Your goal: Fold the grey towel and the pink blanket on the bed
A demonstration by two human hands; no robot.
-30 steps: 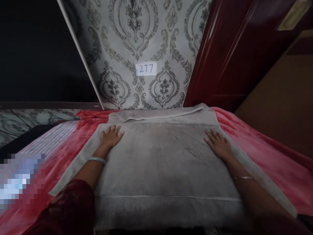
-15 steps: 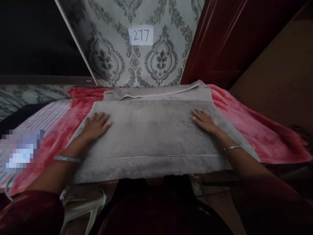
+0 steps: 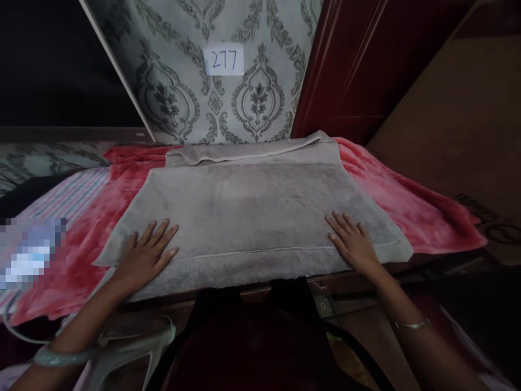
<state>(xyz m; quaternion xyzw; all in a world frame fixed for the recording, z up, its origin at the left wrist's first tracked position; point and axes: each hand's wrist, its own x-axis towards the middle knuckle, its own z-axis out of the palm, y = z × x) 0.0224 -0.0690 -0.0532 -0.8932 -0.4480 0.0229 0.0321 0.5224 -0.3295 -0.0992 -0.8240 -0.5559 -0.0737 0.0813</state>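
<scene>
Towel lies spread over the red blanket, left hand and right hand pressed flat, fingers open, near its front edge.

Dim, soft, wide-angle edge distortion

The towel is plain grey with a pale stitched line near its front edge. Under it the blanket is bright pinkish red. A striped cloth in pale blue, white and pink lies at the left. The wallpaper shows dark grey damask ornaments on light grey, with a white label reading 277 in blue. The door is glossy dark red
</scene>
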